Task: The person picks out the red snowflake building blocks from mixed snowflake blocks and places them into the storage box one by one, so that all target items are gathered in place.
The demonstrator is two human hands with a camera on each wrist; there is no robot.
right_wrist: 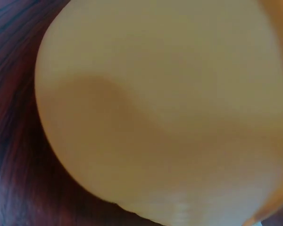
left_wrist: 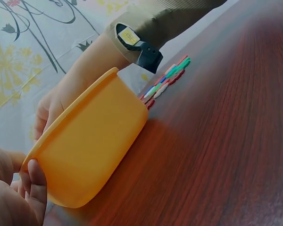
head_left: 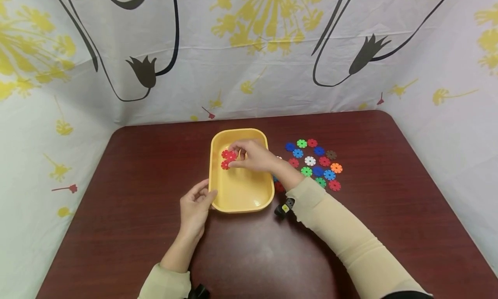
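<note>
A yellow plastic tray [head_left: 243, 195] stands on the dark red table. My left hand [head_left: 196, 208] grips its left rim near the front corner, thumb over the edge and fingers outside; the left wrist view shows this hand [left_wrist: 19, 188] at the tray wall [left_wrist: 94, 136]. My right hand [head_left: 254, 156] reaches into the tray from the right. Its thumb and forefinger pinch a red notched disc [head_left: 231, 155], partly hidden by them. Beside it in the tray lie other red notched discs [head_left: 225, 164]. The right wrist view is a blurred pale surface without visible fingers.
Right of the tray, several notched discs [head_left: 310, 160] in blue, green, red, white, orange and brown lie spread on the table [head_left: 128, 195]. My right forearm [head_left: 342, 234] passes in front of them and hides some. A patterned cloth [head_left: 249, 87] hangs behind the table.
</note>
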